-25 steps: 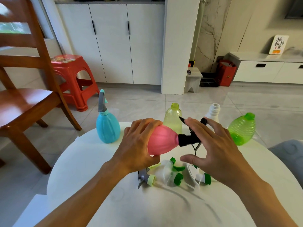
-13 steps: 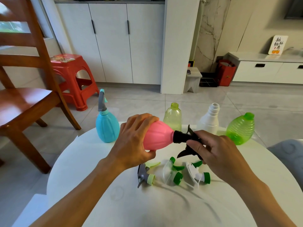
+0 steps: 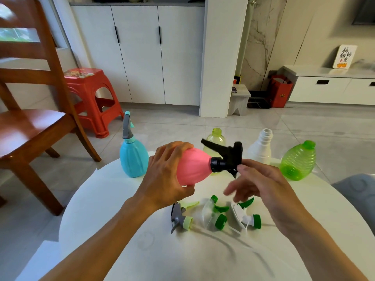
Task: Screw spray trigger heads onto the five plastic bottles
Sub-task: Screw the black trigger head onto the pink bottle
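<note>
My left hand (image 3: 164,175) grips a pink bottle (image 3: 192,169), held on its side above the round white table (image 3: 101,199). A black trigger head (image 3: 229,155) sits on its neck. My right hand (image 3: 263,185) touches that head with one fingertip, its other fingers loose and blurred. A blue bottle (image 3: 133,159) with a grey trigger head (image 3: 126,126) stands at the back left. Behind stand a yellow-green bottle (image 3: 216,138), a white bottle (image 3: 260,149) and a green bottle (image 3: 298,163), all with bare necks. Three loose trigger heads (image 3: 215,213) lie under my hands.
A wooden chair (image 3: 30,126) stands left of the table, with a red plastic stool (image 3: 89,94) behind it. A grey cushion (image 3: 357,191) shows at the table's right edge. White cabinets and a pillar line the far wall.
The black trigger head has turned on the pink bottle's neck, its lever now pointing up. My right hand has loosened from gripping the head to a fingertip touch.
</note>
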`<move>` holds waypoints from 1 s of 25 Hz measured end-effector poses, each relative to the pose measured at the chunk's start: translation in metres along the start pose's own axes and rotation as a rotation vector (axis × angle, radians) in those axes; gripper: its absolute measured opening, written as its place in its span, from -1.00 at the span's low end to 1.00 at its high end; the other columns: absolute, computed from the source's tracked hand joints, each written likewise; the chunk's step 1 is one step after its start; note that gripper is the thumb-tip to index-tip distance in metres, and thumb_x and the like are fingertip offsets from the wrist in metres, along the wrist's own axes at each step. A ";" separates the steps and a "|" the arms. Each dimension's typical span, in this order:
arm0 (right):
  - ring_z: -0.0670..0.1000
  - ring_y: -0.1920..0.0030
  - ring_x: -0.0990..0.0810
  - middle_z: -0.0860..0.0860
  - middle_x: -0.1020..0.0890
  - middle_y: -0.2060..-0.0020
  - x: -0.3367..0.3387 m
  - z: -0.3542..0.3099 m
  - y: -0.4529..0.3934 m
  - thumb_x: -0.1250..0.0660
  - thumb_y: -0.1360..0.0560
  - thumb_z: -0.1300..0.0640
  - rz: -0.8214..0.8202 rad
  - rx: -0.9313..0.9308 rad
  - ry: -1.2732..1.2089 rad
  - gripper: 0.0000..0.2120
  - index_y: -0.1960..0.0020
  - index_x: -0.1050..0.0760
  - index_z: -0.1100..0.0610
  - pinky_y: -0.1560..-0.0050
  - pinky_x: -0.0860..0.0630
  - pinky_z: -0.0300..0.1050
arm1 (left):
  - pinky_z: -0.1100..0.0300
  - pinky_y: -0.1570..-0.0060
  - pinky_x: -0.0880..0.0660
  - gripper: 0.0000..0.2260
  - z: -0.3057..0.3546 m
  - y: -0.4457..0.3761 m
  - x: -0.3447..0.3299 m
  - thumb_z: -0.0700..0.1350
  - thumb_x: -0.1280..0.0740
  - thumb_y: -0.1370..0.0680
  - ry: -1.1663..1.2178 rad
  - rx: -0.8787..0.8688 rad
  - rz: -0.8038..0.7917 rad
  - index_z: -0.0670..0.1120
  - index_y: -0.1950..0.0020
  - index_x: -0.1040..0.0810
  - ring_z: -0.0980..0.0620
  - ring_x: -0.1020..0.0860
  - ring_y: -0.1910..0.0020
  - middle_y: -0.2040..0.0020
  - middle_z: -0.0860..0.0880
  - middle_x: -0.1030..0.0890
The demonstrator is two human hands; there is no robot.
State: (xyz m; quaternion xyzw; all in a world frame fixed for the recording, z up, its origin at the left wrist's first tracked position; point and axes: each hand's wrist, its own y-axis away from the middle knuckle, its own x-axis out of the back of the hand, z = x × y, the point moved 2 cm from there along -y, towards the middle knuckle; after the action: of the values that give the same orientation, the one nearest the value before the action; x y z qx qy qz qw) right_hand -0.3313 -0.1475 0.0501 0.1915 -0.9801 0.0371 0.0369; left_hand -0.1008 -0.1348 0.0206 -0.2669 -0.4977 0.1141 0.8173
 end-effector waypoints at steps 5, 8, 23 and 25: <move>-0.07 0.62 -0.39 0.00 -0.51 0.64 0.000 0.003 0.001 -0.28 -0.53 -0.19 0.254 0.047 0.196 -0.50 0.43 -0.57 0.12 0.54 -0.34 -0.32 | -0.02 -0.11 -0.48 -0.15 0.005 0.001 -0.005 0.08 -0.61 -0.21 -0.008 -0.028 -0.006 0.04 -0.40 -0.28 -0.04 -0.37 -0.28 -0.36 -0.02 -0.41; -0.13 0.54 -0.38 -0.14 -0.47 0.56 0.007 -0.002 0.004 -0.31 -0.52 -0.24 0.479 0.286 0.515 -0.54 0.44 -0.42 0.00 0.49 -0.25 -0.38 | -0.01 -0.10 -0.48 -0.15 0.004 0.000 -0.006 0.09 -0.61 -0.21 0.003 -0.005 -0.009 0.04 -0.40 -0.28 -0.05 -0.38 -0.28 -0.37 -0.02 -0.41; 0.03 0.27 -0.59 -0.10 -0.67 0.33 0.003 -0.003 0.003 -0.48 -0.47 0.09 0.363 0.494 0.820 -0.95 0.10 -0.63 0.01 0.30 -0.50 -0.02 | -0.04 -0.10 -0.49 -0.14 0.000 0.005 -0.010 0.12 -0.61 -0.20 -0.019 -0.020 -0.037 0.05 -0.39 -0.28 -0.06 -0.40 -0.26 -0.34 -0.03 -0.44; -0.04 0.31 -0.63 -0.12 -0.69 0.34 0.002 -0.003 0.002 -0.47 -0.48 0.08 0.366 0.463 0.758 -0.96 0.09 -0.62 -0.01 0.30 -0.51 -0.11 | -0.06 -0.08 -0.50 -0.16 0.002 0.006 -0.011 0.15 -0.60 -0.21 -0.057 -0.035 -0.002 0.03 -0.39 -0.29 -0.08 -0.41 -0.26 -0.34 -0.05 -0.44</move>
State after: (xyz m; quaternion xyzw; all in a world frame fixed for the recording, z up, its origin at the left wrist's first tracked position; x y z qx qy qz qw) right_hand -0.3337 -0.1464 0.0533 -0.0081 -0.8812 0.3274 0.3410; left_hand -0.1076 -0.1342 0.0100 -0.2774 -0.5230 0.1121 0.7981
